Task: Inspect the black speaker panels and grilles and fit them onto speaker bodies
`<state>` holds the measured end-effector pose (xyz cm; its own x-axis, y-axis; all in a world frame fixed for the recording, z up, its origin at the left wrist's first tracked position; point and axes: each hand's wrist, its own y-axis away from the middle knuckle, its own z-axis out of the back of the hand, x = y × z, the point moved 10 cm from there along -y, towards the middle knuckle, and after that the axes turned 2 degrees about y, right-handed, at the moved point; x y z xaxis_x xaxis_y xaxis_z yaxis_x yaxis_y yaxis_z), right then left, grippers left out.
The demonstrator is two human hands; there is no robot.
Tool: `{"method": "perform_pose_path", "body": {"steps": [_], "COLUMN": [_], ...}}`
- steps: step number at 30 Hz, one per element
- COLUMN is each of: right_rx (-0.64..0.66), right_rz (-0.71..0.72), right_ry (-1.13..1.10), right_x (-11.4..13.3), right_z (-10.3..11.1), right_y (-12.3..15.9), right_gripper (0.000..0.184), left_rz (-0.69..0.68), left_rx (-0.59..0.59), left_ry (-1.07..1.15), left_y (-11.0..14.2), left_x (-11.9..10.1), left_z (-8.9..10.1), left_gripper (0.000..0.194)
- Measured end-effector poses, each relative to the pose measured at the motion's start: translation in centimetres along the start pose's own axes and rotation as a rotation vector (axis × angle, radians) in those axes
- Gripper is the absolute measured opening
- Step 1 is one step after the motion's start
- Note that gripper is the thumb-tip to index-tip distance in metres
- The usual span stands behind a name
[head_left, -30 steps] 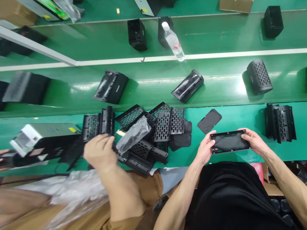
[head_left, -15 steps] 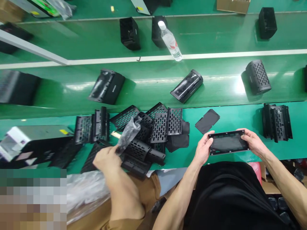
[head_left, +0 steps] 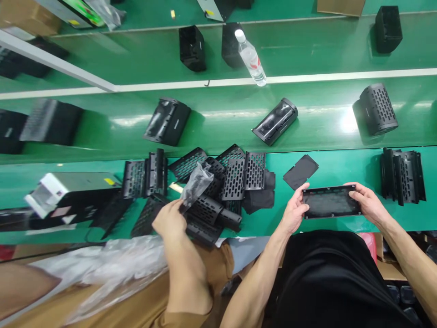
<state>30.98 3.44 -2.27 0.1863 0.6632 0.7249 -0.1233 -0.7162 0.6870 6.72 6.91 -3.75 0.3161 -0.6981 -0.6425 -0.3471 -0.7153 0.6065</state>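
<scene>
Between my two hands is a black panel, a shallow rectangular frame with small clips along its edges and a dark sheet inside. My left hand grips its left end, thumb on the near face. At the other end my right hand holds the top right corner, thumb over the rim. Just beyond my left hand lies a loose black mesh sheet. More dark sheets lie partly under slotted black grilles to the left.
A co-worker's hand holds a crumpled clear plastic bag over the grilles. Stacked grilles stand at right. Beyond are black speaker-like housings and a water bottle. A white-ended case lies left.
The view has shifted left, so everything sits further right. My left thumb has moved off the panel's top left corner to lower on its left edge. The co-worker's other arm has come into view.
</scene>
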Motion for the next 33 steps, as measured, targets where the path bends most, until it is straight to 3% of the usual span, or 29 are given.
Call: {"method": "perform_pose_path", "body": {"steps": [19, 25, 33], "right_rx": [-0.057, -0.101, -0.093], "right_rz": [0.035, 0.109, 0.106], "right_ry": [-0.084, -0.110, -0.156], "right_x": [-0.1, 0.4, 0.3], "right_z": [1.0, 1.4, 1.2], "right_y": [-0.3, 0.3, 0.4], "right_gripper": [0.044, 0.038, 0.036], "left_rz": [0.082, 0.098, 0.096], "left_rx": [0.038, 0.011, -0.053], "left_ry": [0.112, 0.201, 0.069], "left_y": [-0.4, -0.6, -1.4], "left_x": [0.9, 1.1, 0.4], "left_z": [0.8, 0.7, 0.4], "left_gripper": [0.081, 0.065, 0.064]}}
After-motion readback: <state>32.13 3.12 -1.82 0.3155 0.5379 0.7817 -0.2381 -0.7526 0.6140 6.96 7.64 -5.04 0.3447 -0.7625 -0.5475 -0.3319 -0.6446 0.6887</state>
